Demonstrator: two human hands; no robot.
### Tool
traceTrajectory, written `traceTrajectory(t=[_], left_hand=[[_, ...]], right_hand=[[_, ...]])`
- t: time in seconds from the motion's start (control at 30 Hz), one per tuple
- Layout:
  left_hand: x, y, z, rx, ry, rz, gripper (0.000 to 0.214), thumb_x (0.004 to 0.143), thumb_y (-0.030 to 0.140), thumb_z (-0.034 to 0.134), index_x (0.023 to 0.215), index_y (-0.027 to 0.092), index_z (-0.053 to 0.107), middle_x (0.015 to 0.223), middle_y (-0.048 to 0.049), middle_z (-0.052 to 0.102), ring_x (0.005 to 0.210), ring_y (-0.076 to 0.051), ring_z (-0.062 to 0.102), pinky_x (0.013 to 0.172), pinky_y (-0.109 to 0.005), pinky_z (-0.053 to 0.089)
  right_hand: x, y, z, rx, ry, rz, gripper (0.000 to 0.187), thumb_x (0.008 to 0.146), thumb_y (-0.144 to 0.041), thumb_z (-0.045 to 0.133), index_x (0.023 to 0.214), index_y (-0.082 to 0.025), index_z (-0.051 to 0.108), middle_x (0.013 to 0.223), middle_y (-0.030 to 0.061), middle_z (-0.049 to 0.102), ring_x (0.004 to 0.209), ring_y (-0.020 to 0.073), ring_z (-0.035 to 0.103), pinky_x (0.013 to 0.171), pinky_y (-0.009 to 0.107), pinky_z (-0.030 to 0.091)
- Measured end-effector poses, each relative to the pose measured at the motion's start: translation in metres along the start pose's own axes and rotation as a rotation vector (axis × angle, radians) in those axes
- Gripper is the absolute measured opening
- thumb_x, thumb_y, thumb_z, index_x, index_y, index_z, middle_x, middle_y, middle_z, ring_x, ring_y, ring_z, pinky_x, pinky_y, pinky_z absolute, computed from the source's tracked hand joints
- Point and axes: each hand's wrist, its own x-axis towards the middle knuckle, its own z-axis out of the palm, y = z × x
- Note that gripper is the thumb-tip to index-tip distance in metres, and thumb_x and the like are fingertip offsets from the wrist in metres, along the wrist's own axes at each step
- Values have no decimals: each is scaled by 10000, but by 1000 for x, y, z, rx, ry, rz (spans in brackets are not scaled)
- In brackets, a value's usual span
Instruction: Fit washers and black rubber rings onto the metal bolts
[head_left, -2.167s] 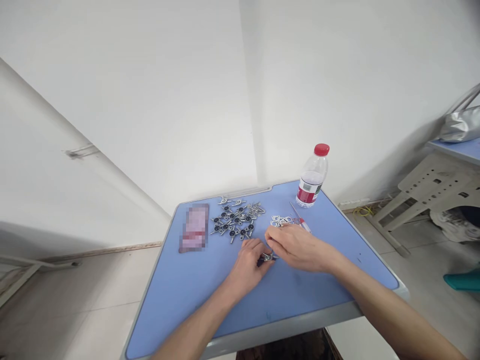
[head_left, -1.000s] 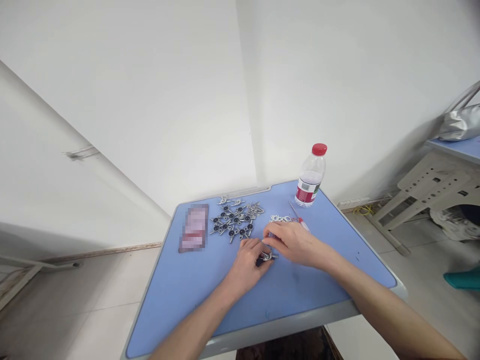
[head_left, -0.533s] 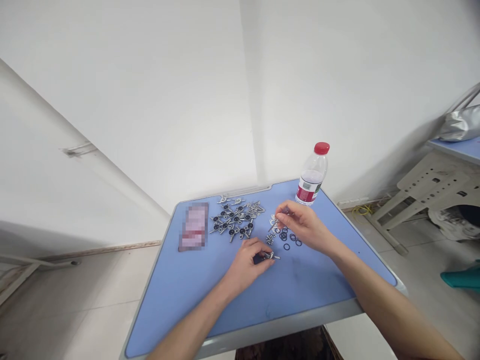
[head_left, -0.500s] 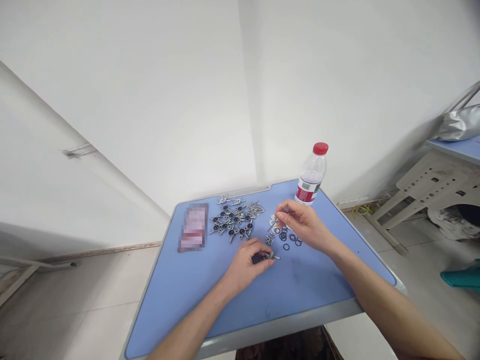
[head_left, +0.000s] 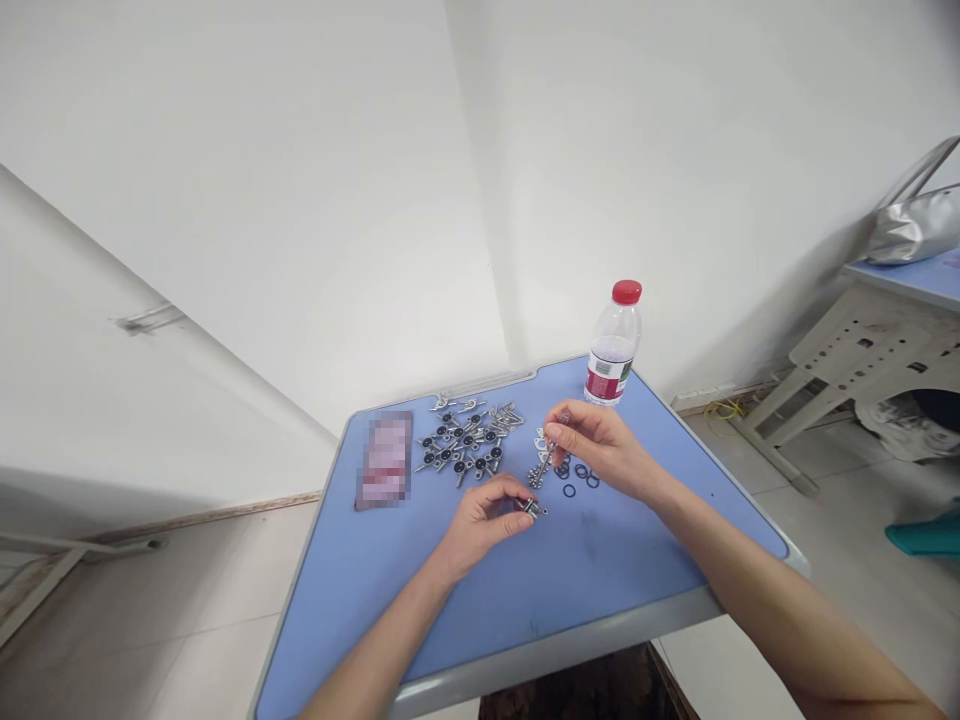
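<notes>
A small metal fitting [head_left: 532, 508] was pinched by the closed fingers [head_left: 511, 490] of the left hand [head_left: 480, 527], just above the blue bench [head_left: 592, 590]. A slim metal part [head_left: 541, 468] was held in the pinched fingers [head_left: 559, 425] of the right hand [head_left: 598, 455], over black rubber rings [head_left: 574, 477] and beside a heap of metal fittings [head_left: 465, 440].

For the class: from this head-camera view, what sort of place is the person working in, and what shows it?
Probably a classroom or plain workroom: a blue-topped school-style desk, a second matching desk with a perforated pale frame, and bare white walls above a tiled floor.
</notes>
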Motion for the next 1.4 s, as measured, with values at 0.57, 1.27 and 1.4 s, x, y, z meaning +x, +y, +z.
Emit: traceTrajectory(t=[0.57, 1.27, 1.4], left_hand=[[-3, 2, 12, 602, -86, 36, 118, 826, 284, 698, 923, 218, 683, 909, -27, 645, 876, -194, 579, 795, -323, 453], [-2, 0, 9, 569, -81, 39, 78, 816, 199, 688, 890, 214, 670, 957, -25, 655, 938, -194, 601, 823, -312, 468], [-2, -2, 10, 574, -71, 52, 77, 819, 167, 660, 885, 208, 664, 961, -28, 646, 932, -189, 596, 823, -309, 470]], right_hand=[[0, -6, 1, -194, -42, 34, 149, 907, -287, 523, 825, -170, 568, 647, -29, 554, 583, 97, 529, 529, 210, 389], [2, 9, 4, -572, -295, -97, 92, 871, -145, 560, 798, -145, 615, 720, -6, 607, 647, 107, 495, 600, 217, 332], [1, 8, 5, -569, -304, -96, 90, 867, -135, 560, 795, -148, 613, 732, -2, 613, 657, 113, 502, 613, 219, 341]])
